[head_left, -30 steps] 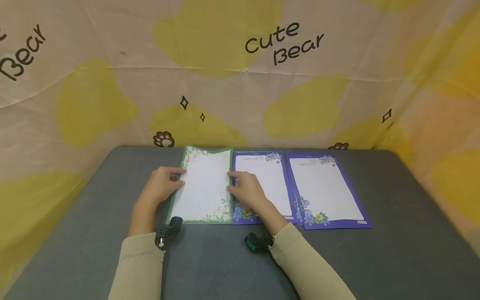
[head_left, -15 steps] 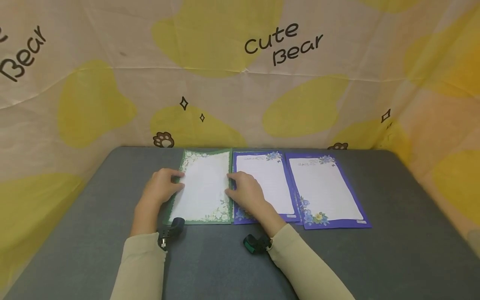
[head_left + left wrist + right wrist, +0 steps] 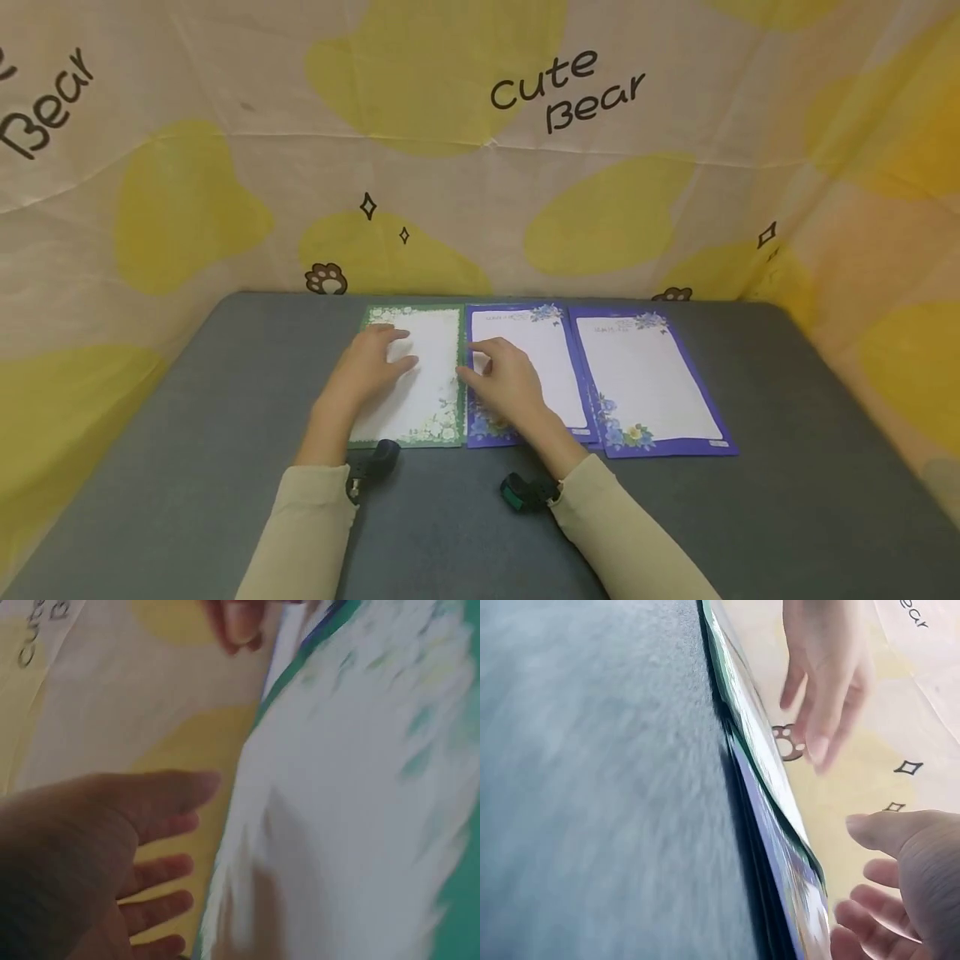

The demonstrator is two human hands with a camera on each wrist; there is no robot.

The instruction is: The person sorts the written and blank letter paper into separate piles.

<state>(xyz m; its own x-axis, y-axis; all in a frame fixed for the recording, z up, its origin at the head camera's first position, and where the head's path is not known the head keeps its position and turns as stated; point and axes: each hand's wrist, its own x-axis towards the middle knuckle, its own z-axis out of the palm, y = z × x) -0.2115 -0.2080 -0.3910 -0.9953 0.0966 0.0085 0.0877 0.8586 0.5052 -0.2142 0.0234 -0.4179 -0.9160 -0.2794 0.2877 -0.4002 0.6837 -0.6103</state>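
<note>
Hovering above the green-bordered sheet [image 3: 429,379], the left hand [image 3: 365,371] has shifted rightward from the sheet's left edge, where it was a second ago. Its fingers are parted from the thumb in a wide gap and hold nothing. The right hand [image 3: 508,379] stays over the left part of the middle purple-bordered sheet [image 3: 534,367], its thumb tip at the green sheet's right edge; thumb and forefinger stand apart around nothing, though whether the thumb touches the paper I cannot tell. The green sheet's far edge, raised and wavy earlier, now lies lower and straighter. The purple-bordered sheets look unmoved.

Counting: one green-bordered sheet shows on top, at the left of the row on the grey table [image 3: 225,500]. Two purple-bordered sheets show their faces, the middle one and the right purple-bordered sheet [image 3: 652,379], with another purple edge peeking out between them. In the right wrist view, several layered edges show; their number is unclear. There are two hands, two pale sleeves [image 3: 303,525] and two dark wrist devices [image 3: 525,493].
</note>
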